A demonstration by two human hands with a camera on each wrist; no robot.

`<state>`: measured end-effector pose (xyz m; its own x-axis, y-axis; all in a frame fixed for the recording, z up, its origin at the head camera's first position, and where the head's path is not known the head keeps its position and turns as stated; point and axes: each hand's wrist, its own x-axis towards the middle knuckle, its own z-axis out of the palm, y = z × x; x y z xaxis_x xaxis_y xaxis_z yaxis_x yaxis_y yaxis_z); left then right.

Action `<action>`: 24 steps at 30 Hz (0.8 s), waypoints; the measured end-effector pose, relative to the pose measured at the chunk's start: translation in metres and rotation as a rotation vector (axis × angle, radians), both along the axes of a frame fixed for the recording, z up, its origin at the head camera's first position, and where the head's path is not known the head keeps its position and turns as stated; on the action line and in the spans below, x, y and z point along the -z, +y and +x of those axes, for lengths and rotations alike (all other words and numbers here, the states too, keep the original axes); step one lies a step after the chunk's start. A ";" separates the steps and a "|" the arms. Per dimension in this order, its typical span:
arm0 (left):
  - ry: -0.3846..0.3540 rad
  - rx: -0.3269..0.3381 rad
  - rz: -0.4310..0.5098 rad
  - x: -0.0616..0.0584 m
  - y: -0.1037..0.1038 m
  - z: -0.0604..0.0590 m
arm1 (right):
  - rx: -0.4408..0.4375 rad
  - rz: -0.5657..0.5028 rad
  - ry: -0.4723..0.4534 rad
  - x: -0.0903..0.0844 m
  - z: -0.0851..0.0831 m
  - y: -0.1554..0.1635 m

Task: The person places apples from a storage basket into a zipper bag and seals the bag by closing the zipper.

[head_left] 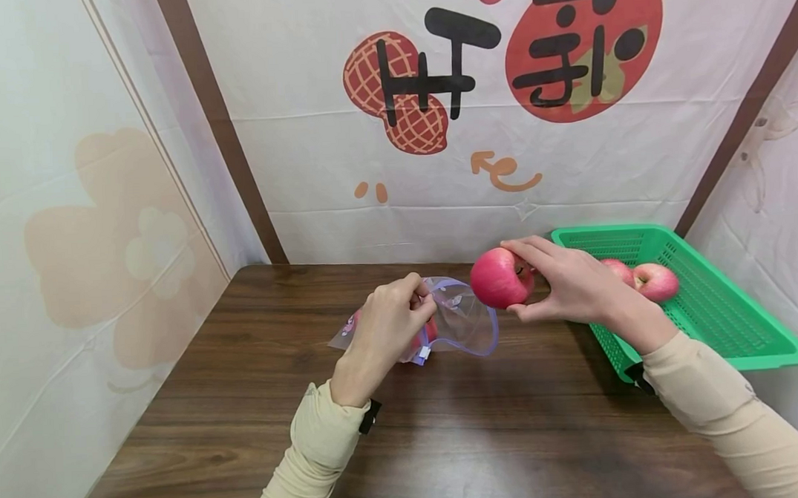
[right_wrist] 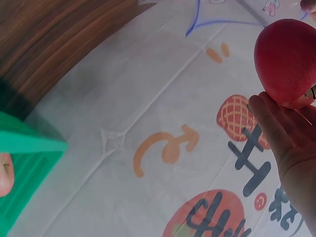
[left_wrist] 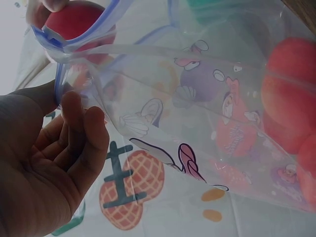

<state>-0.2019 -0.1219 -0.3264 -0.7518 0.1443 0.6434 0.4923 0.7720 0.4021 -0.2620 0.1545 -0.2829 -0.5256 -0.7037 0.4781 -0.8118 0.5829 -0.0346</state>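
Note:
My left hand (head_left: 391, 316) pinches the rim of a clear zip bag (head_left: 462, 320) with purple edging and printed cartoon figures. The bag's mouth gapes toward the right, and a white slider (head_left: 424, 352) shows on its edge. Red apples (left_wrist: 291, 94) lie inside the bag, seen through the plastic in the left wrist view. My right hand (head_left: 568, 282) grips a red apple (head_left: 499, 278) between thumb and fingers, holding it up at the bag's mouth. In the right wrist view that apple (right_wrist: 286, 61) rests against the fingers.
A green basket (head_left: 743, 330) stands on the right of the brown wooden table (head_left: 245, 404), partly behind the right forearm. At least two apples (head_left: 656, 282) sit in it. A white printed cloth (head_left: 302, 164) hangs along the table's back edge, with another at the left.

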 end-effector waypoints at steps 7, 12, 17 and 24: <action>-0.011 -0.013 0.002 0.000 0.000 0.000 | -0.099 0.005 0.006 0.009 0.003 -0.018; -0.007 -0.016 0.011 -0.001 -0.001 0.000 | -0.110 0.017 -0.008 0.016 0.005 -0.027; 0.009 -0.039 0.022 -0.003 0.000 0.000 | -0.116 0.015 -0.034 0.019 0.007 -0.032; 0.009 -0.045 0.036 -0.003 0.002 -0.001 | -0.120 0.032 -0.078 0.028 0.007 -0.041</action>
<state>-0.2030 -0.1197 -0.3235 -0.7515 0.0867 0.6540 0.4606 0.7786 0.4261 -0.2553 0.1134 -0.3106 -0.4712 -0.7781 0.4154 -0.8714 0.4835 -0.0829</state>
